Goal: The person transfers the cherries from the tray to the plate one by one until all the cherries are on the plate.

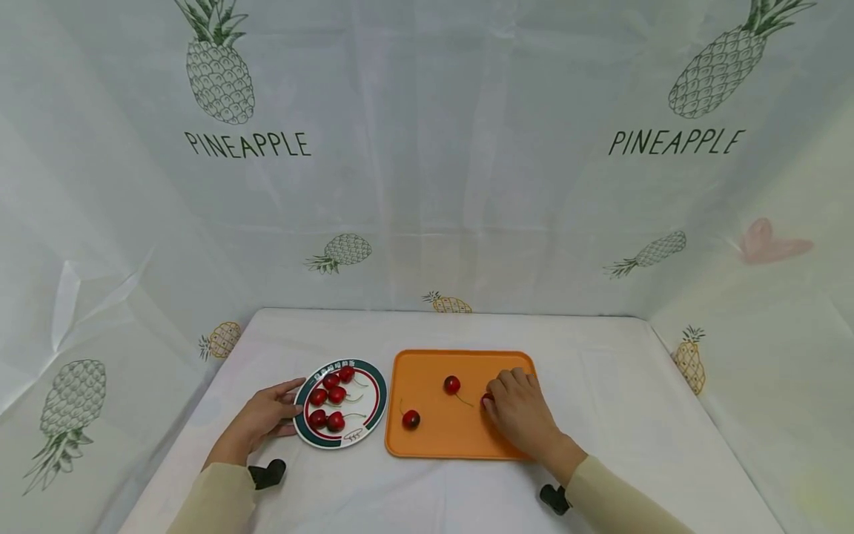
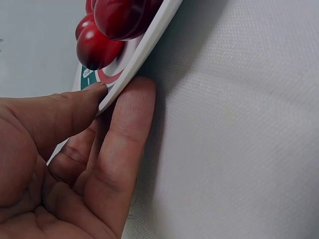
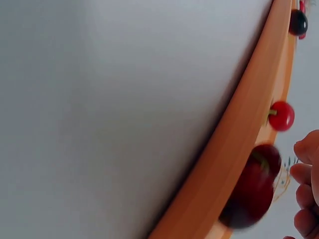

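My left hand (image 1: 269, 412) grips the near-left rim of a round plate (image 1: 380, 397) with a green band. In the left wrist view, the thumb lies on top of the rim and fingers are underneath. Several red cherries (image 1: 336, 394), some with stems, sit on the plate. Over the right part of an orange tray (image 1: 427, 445) is my right hand (image 1: 523, 411), fingers bent. A cherry (image 1: 486, 399) shows partly beside its fingertips; whether they hold it is hidden. Large dark cherries (image 3: 249, 191) lie in the tray below the fingers in the right wrist view.
Two more cherries, one near the tray's middle (image 1: 451, 385) and a darker cherry (image 1: 411, 420) to the left, lie apart on the tray. The white-covered table (image 1: 347, 489) is backed by a pineapple-print curtain (image 1: 434, 185).
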`<state>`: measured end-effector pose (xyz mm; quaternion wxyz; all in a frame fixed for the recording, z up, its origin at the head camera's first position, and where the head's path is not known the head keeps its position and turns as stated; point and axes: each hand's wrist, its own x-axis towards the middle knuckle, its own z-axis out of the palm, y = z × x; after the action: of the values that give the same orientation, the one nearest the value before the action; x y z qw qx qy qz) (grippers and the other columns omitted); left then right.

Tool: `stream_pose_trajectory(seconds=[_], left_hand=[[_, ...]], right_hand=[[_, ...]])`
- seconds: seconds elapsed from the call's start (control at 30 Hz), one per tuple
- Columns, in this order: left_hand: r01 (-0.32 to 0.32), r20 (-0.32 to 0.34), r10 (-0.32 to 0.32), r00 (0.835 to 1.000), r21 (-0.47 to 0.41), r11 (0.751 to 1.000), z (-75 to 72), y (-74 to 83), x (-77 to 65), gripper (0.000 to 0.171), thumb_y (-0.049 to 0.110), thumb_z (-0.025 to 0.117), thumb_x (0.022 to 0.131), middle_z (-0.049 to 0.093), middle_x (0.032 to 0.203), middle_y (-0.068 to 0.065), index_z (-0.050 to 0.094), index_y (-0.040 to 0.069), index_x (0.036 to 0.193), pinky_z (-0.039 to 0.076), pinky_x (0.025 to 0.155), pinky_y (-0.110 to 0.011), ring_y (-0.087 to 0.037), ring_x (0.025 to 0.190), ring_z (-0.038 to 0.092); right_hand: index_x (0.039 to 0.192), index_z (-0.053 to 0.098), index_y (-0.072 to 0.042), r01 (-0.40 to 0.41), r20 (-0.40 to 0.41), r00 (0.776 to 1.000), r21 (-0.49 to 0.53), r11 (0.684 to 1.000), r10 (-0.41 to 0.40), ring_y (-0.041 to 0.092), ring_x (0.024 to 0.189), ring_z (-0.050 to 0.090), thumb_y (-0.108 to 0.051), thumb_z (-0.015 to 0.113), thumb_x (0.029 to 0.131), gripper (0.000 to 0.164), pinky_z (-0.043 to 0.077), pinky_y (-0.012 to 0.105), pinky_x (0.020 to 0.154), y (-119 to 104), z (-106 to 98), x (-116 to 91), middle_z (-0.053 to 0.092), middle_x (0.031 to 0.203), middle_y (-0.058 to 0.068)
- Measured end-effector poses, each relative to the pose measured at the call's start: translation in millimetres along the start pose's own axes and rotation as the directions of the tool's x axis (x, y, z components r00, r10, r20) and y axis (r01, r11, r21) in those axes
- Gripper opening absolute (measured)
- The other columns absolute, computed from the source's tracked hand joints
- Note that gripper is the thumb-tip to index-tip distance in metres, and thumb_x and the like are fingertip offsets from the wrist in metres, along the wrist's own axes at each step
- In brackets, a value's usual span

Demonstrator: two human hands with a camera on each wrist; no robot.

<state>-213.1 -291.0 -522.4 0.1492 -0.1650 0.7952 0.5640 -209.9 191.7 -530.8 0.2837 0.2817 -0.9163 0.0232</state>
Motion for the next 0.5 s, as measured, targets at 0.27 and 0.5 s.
stream_pose_trajectory(seconds=[0.27, 0.5], left_hand=[[-0.005, -0.002, 0.005, 1.0, -0.006, 1.0, -0.2, -1.7, 1.3, 0.067, 0.004, 0.066, 0.101, 0.045, 0.151, -0.032, 0.042, 0.013, 0.162, 0.065, 0.079, -0.035, -0.02, 0.087, 0.069], [-0.011, -0.006, 0.011, 1.0, -0.004, 1.0, 0.2, -2.3, 2.5, 0.066, 0.004, 0.066, 0.101, 0.047, 0.15, -0.032, 0.042, 0.013, 0.162, 0.065, 0.079, -0.035, -0.02, 0.089, 0.07]], right_hand=[[0.092, 0.064, -0.01, 0.035, 0.057, 0.998, -0.017, 0.999, -0.034, 0.025, 0.084, 0.044, -0.028, 0.078, 0.095, 0.022, 0.033, 0.035, 0.073, -18, 14, 22, 0.051, 0.085, 0.002], [0.088, 0.066, -0.011, 0.027, 0.145, 0.989, -0.074, 0.997, -0.016, 0.023, 0.083, 0.043, -0.034, 0.078, 0.095, 0.026, 0.034, 0.034, 0.072, -28, 21, 29, 0.048, 0.081, 0.0]])
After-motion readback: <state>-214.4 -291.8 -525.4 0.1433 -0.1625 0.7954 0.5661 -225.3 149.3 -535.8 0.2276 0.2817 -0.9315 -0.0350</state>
